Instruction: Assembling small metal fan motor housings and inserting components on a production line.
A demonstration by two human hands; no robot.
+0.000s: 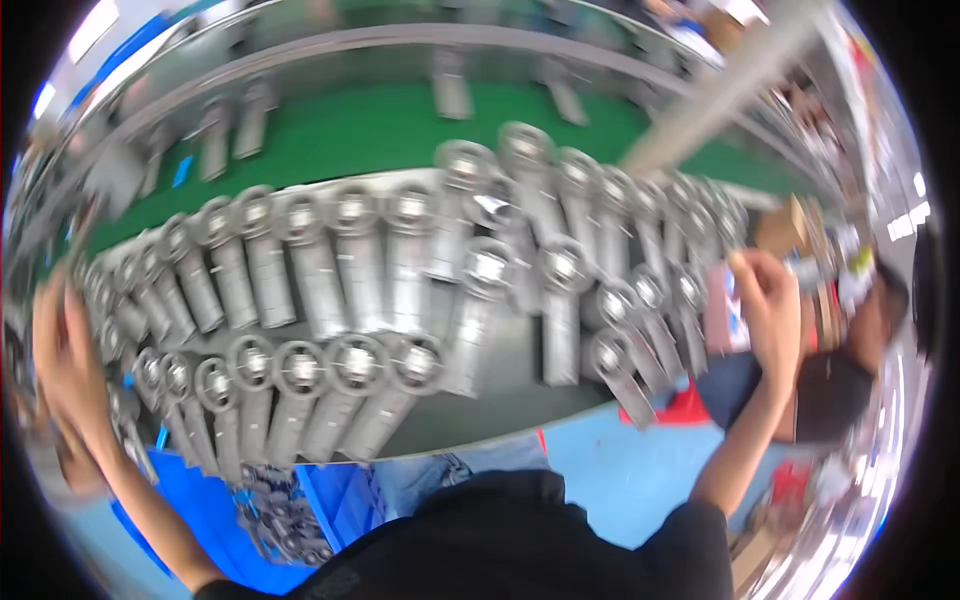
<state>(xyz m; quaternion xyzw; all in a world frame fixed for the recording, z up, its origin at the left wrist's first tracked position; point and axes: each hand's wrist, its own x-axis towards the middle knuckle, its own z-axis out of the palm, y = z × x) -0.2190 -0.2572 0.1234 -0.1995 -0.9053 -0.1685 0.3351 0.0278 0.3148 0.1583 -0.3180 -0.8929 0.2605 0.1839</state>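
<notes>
Grey metal castings (350, 262), each a ring-shaped head on a flat tapered shank, matte and rough-looking, laid side by side in rows across the pale worktop (500, 405); too many and too blurred to count exactly, well over twenty. Left hand (62, 352) at the rows' left end, fingers loosely spread, grip unclear. Right hand (768, 305) at the right end, curled around a small flat item, blurred. Green belt (370, 135) behind.
</notes>
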